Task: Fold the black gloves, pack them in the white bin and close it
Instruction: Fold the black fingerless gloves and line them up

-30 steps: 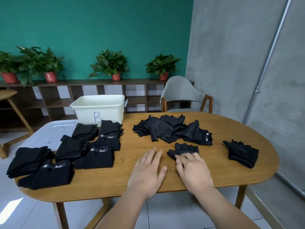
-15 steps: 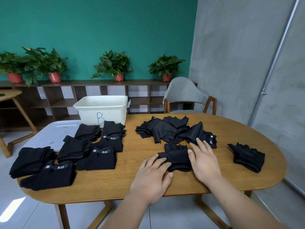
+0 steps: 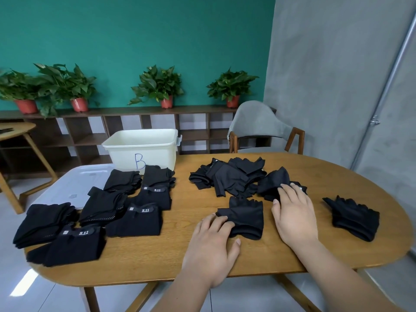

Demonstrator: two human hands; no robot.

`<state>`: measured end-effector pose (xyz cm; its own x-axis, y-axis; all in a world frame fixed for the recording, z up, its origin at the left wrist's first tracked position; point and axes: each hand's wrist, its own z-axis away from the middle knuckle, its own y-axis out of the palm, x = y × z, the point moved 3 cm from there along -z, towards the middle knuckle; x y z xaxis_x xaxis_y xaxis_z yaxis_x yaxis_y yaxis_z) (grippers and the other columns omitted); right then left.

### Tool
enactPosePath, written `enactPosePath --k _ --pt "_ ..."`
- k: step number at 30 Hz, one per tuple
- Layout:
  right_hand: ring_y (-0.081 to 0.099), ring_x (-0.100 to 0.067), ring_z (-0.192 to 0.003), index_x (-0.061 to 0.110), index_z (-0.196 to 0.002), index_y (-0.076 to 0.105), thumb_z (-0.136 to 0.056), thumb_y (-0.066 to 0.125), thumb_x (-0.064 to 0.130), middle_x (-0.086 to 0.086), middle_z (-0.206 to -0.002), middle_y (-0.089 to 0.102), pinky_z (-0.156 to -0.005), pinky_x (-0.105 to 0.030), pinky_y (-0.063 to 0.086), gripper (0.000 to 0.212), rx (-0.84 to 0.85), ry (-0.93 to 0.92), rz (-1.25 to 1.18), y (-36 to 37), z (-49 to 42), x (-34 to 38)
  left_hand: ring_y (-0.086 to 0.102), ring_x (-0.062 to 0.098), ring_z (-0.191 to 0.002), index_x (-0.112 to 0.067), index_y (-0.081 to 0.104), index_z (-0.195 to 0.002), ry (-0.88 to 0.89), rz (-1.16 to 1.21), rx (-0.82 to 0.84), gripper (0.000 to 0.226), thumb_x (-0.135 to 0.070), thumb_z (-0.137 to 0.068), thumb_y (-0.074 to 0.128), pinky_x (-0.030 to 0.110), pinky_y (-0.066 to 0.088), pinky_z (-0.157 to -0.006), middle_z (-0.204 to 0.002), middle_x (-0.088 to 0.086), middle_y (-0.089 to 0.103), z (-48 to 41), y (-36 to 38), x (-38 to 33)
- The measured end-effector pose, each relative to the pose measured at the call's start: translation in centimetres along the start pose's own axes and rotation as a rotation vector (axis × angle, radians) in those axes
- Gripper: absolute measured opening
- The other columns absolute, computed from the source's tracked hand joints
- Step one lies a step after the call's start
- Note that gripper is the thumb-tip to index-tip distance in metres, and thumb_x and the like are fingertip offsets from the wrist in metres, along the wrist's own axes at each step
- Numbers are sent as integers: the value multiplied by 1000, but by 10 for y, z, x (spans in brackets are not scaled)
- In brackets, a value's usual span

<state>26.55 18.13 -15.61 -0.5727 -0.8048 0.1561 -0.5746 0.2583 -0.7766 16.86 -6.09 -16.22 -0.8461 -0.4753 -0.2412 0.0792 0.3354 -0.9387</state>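
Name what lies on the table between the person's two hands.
A folded glove lies between the left hand and the right hand, as the head view shows; the left hand touches its edge.

The left hand [image 3: 211, 246] and right hand [image 3: 295, 217] are bare, as are both forearms [image 3: 337, 273], with short plain fingernails.
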Motion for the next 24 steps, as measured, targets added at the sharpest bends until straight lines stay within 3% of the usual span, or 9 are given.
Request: enactPosePath --k 2,3,6,8,13,17,20,24 --pt "55 -27 -134 11 -123 74 -105 49 30 -4 -129 69 -114 -46 41 36 -156 -95 -55 -7 6 3 9 12 -157 -37 39 -157 -12 -3 -13 59 -62 -106 22 37 10 -130 -165 -17 31 0 0 0" --pt "61 -25 -123 14 -112 77 -105 53 28 -1 -116 72 -108 -43 45 28 -154 -146 -75 -9 9 5 10 13 -157 -37 39 -157 -19 -5 -19 59 -62 -106 22 37 11 -130 -165 -17 32 1 0 0" --pt "65 -13 -92 27 -92 78 -98 64 38 13 -93 69 -93 -38 52 19 35 -210 -102 -7 19 9 14 14 -156 -36 41 -156 -34 -19 -27 59 -61 -106 22 38 14 -129 -164 -16 34 3 0 0" --pt "64 -9 -93 32 -103 78 -95 68 41 17 -98 69 -94 -35 52 15 103 -208 -135 -7 25 11 15 15 -155 -35 42 -156 -40 -26 -34 59 -61 -106 22 38 16 -129 -163 -16 35 4 0 0" --pt "61 -10 -99 35 -128 67 -95 65 37 18 -102 70 -100 -32 50 33 111 -196 -168 -20 39 20 19 16 -152 -34 45 -153 -58 -50 -57 60 -60 -105 21 37 17 -127 -159 -15 38 6 0 0" --pt "56 -5 -98 35 -117 73 -97 55 37 20 -101 67 -92 -32 53 27 147 -265 -243 -24 49 25 29 17 -143 -31 55 -137 -85 -81 -105 53 -57 -104 22 37 23 -124 -142 -14 49 7 -3 -1" --pt "55 -7 -111 31 -112 76 -96 59 32 20 -113 67 -98 -34 50 24 76 -332 -247 -30 51 27 37 16 -126 -29 57 -120 -122 -78 -150 44 -53 -103 25 36 31 -116 -122 -11 49 8 -4 0" --pt "48 -11 -125 38 -118 75 -101 51 49 18 -130 63 -101 -35 45 32 124 -75 -52 -23 49 17 37 17 -112 -29 52 -112 -185 -66 -179 37 -52 -103 24 35 35 -109 -111 -8 43 9 -5 2"
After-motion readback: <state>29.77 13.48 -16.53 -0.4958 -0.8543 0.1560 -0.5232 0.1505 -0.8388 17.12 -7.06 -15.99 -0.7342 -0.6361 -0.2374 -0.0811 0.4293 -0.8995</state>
